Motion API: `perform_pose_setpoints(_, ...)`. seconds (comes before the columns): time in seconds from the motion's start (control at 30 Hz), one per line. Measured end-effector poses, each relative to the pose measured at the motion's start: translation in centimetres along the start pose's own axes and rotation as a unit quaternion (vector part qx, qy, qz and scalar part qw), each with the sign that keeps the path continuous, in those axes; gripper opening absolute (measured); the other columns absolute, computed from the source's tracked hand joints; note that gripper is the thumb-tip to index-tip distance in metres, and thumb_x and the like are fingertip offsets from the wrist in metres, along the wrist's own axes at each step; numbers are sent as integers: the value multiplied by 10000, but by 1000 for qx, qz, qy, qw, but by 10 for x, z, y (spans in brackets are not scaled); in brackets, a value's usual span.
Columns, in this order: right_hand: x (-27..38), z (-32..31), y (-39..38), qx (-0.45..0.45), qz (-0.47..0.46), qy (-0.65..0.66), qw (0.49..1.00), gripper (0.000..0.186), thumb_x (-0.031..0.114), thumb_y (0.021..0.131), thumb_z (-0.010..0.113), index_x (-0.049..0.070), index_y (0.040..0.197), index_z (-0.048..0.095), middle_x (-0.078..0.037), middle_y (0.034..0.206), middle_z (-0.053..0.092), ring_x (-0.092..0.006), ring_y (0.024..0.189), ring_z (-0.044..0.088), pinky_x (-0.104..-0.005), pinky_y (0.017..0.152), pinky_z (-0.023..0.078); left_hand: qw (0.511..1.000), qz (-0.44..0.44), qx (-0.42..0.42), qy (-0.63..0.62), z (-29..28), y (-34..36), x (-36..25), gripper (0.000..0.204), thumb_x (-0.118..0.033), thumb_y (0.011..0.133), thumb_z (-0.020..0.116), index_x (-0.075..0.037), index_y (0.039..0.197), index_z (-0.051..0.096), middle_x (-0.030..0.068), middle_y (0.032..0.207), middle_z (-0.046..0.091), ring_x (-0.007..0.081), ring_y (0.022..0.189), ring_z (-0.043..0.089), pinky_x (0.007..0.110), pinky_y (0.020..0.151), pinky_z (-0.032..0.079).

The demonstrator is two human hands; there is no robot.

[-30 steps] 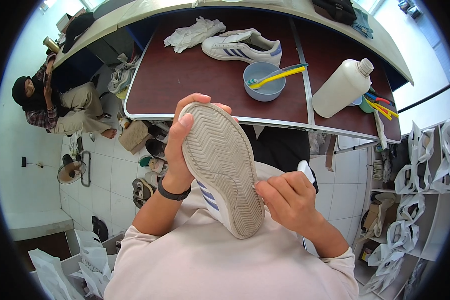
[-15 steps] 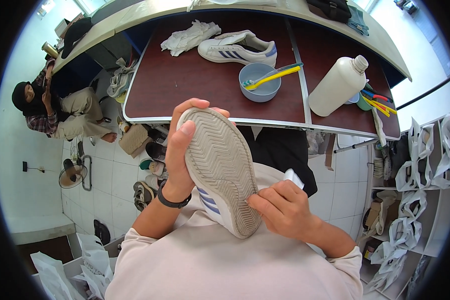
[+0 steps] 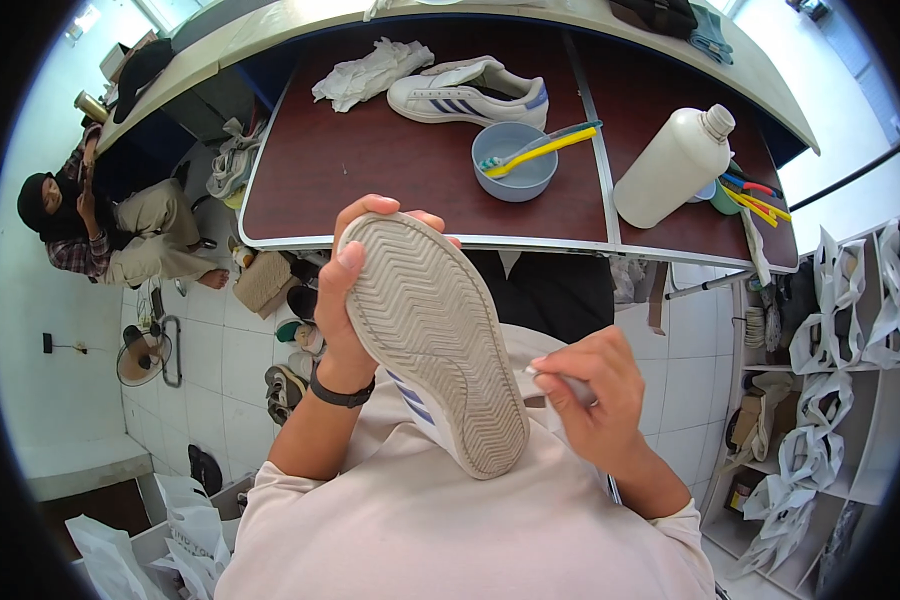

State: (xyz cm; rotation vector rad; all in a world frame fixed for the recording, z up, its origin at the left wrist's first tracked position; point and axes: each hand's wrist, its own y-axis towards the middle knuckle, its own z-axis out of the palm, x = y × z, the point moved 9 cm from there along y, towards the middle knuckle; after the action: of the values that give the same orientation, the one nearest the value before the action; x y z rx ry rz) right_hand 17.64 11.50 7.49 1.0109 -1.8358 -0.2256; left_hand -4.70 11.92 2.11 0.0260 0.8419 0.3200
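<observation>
My left hand [image 3: 342, 290] grips a white sneaker [image 3: 440, 345] by its toe end, thumb on the sole. Its beige zigzag sole is turned up toward me, and blue stripes show on its side. Just right of the sole, apart from it, my right hand [image 3: 595, 395] pinches a small white piece of material [image 3: 531, 370]. Most of that piece is hidden in the fingers, so its kind is unclear. The matching white sneaker [image 3: 467, 96] lies on the dark red table [image 3: 370, 185] ahead, beside crumpled white paper [image 3: 372, 75].
On the table stand a blue-grey bowl [image 3: 515, 180] holding toothbrushes [image 3: 542, 152] and a white bottle [image 3: 675, 168]. Brushes [image 3: 760, 208] lie at its right end. A person [image 3: 95, 215] sits far left near a fan [image 3: 142, 355]. Shelves with white bags [image 3: 820, 405] line the right side.
My right hand has come off the sole and moved right, its fingers turning upward with the white piece. The sneaker in my left hand has shifted slightly left.
</observation>
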Motion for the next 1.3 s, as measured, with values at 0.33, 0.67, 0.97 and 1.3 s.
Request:
perform_pose_setpoints(0.33, 4, -3, -7, 9, -30, -97, 995, 251, 31, 684, 826, 106, 900, 720, 17, 786, 617, -192, 777, 527, -314, 668, 420, 1000, 7, 7, -6, -2, 4, -4, 520, -439, 903, 527, -102, 1297, 483, 244, 1157, 615, 378, 1102, 647, 484, 857, 601)
perform_pose_setpoints(0.67, 21, 15, -8, 32, -83, -178, 980, 297, 97, 642, 831, 131, 909, 705, 37, 805, 579, -172, 815, 512, -319, 676, 390, 1000, 18, 3, 24, 9, -2, -10, 511, -452, 930, 506, -100, 1300, 481, 212, 1155, 615, 355, 1089, 648, 470, 861, 597)
perform_pose_setpoints(0.97, 34, 27, -21, 94, -232, -330, 910, 137, 119, 816, 650, 109, 951, 677, 26, 841, 553, -145, 861, 514, -288, 773, 414, 998, -23, -12, 55, 9, 1, 4, 514, -426, 917, 540, -95, 1303, 471, 218, 1148, 621, 340, 1072, 664, 461, 831, 612)
perform_pose_setpoints(1.3, 39, 31, -29, 113, -321, -330, 881, 171, 170, 805, 695, 156, 975, 711, 53, 901, 589, -122, 896, 510, -277, 787, 394, 998, -28, 0, 58, 18, 2, 2, 482, -333, 937, 555, -54, 1315, 448, 209, 1167, 629, 263, 1030, 680, 381, 848, 598)
